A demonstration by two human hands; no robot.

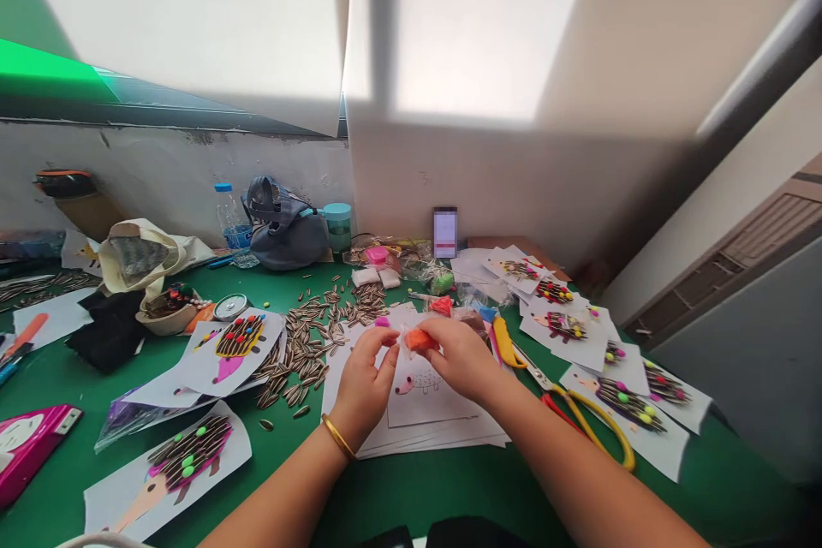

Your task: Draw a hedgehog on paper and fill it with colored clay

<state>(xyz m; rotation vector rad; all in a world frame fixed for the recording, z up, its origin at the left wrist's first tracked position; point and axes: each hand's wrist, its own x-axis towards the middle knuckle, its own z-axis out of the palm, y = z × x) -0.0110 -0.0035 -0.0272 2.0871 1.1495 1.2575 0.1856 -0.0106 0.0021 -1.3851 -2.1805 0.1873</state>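
Observation:
Both hands meet over a stack of white sheets [437,428], the top one bearing a hedgehog drawing [420,383] with a pink face. My right hand [466,355] is closed on a lump of orange modelling clay [419,340], which appears partly wrapped in clear plastic. On the other side of the lump, my left hand [366,377], with a gold bangle [338,437] at the wrist, has its fingertips pinched at the plastic. A small pink piece of clay [383,322] lies just beyond the left fingers. Striped sunflower seeds [301,351] are scattered to the left.
Yellow-handled scissors [578,411] and a yellow-and-blue tool [504,338] lie at right, beside several seed-covered hedgehog pictures [629,402]. More pictures [237,342] lie left. A phone [445,233] leans on the wall near a blue bag [282,227], a bottle [232,227] and a jar [337,227].

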